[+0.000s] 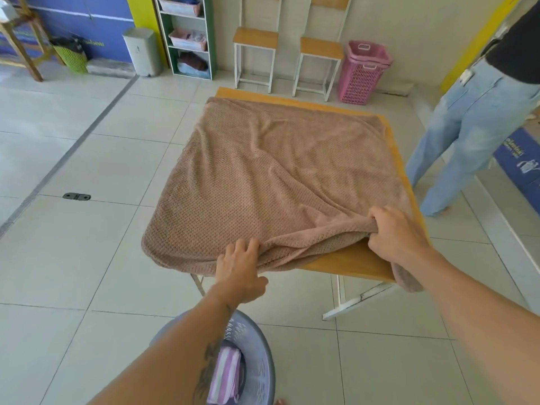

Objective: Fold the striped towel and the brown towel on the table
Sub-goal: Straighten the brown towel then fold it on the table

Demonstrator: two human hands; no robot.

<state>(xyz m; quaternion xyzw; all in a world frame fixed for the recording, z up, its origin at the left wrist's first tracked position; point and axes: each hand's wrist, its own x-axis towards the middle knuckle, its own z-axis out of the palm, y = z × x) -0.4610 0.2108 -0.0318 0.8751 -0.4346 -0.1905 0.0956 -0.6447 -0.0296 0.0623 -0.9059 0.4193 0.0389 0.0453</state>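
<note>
Brown waffle-textured towel [277, 176]; purple-and-white striped towel [225, 375]; orange-yellow table [353, 263]; pink hamper [362, 73]

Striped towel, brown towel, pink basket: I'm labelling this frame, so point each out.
striped towel [223, 375], head view, folded upper face
brown towel [277, 171], head view, spread middle
pink basket [361, 80], head view, front wall

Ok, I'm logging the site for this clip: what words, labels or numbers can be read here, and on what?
Blue wall panel, far left: pale lettering, too blurred to read.
Blue board by the right edge: white lettering, too blurred to read.
Nothing can be quoted.
</note>
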